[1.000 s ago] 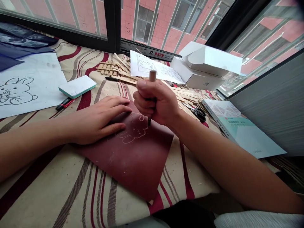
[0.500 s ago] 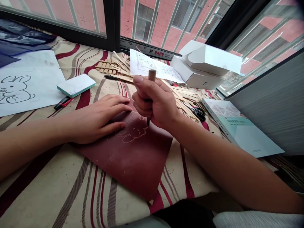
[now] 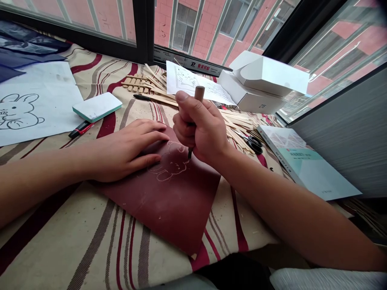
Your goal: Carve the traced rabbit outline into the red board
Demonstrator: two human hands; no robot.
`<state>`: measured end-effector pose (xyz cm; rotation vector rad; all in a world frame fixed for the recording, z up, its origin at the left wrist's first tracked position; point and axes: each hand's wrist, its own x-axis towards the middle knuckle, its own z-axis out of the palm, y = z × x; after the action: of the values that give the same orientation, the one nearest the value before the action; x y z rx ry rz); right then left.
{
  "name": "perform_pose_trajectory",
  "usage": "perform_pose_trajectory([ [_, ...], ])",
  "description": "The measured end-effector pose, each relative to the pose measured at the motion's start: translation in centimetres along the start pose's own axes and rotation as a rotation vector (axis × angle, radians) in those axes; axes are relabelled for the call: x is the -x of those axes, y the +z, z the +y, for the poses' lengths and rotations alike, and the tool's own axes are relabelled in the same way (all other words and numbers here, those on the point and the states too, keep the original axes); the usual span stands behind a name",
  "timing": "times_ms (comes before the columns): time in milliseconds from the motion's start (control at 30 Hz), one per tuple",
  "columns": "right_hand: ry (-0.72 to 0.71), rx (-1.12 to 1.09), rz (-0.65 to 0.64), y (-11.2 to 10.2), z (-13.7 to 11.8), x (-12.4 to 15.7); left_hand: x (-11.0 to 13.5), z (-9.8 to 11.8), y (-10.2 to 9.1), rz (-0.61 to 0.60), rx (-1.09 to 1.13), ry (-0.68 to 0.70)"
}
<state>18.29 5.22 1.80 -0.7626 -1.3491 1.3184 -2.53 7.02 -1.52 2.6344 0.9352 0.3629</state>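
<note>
A dark red board [image 3: 169, 213] lies at an angle on the striped cloth, with a rabbit outline [image 3: 171, 167] cut into its surface in pale lines. Spread flat, my left hand [image 3: 130, 151] rests on the board's left part, fingers pointing toward the outline. My right hand [image 3: 202, 127] is wrapped in a fist around a carving tool [image 3: 199, 93] with a round wooden handle. The tool's dark lower end points down at the outline's right edge; its very tip is too small to make out.
Thin wooden strips [image 3: 238, 121], scissors [image 3: 254, 144] and white boxes [image 3: 263, 86] lie beyond my right hand. A book [image 3: 314, 165] is at the right. To the left are a white-and-green block [image 3: 97, 106], a marker [image 3: 81, 129] and a rabbit drawing [image 3: 45, 92]. Windows border the back.
The top of the carving tool has tilted slightly to the right along with my right fist, while its lower end stays near the same spot. My left hand stays in place on the board.
</note>
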Motion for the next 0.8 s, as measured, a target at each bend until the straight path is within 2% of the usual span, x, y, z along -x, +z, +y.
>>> perform_pose_trajectory([
  [333,0.001,0.025,0.009,0.1,0.1,0.0,0.0,0.2,-0.1,-0.003,0.002,-0.009],
  [533,-0.02,0.077,-0.042,0.1,0.6,0.1,0.0,0.1,0.0,0.002,0.006,0.002],
  [733,-0.102,0.047,0.143,0.6,1.1,0.0,-0.1,0.1,0.2,0.004,0.011,0.012],
  [800,-0.1,0.055,0.158,0.6,1.2,-0.3,-0.1,0.0,0.2,0.003,0.011,0.009],
])
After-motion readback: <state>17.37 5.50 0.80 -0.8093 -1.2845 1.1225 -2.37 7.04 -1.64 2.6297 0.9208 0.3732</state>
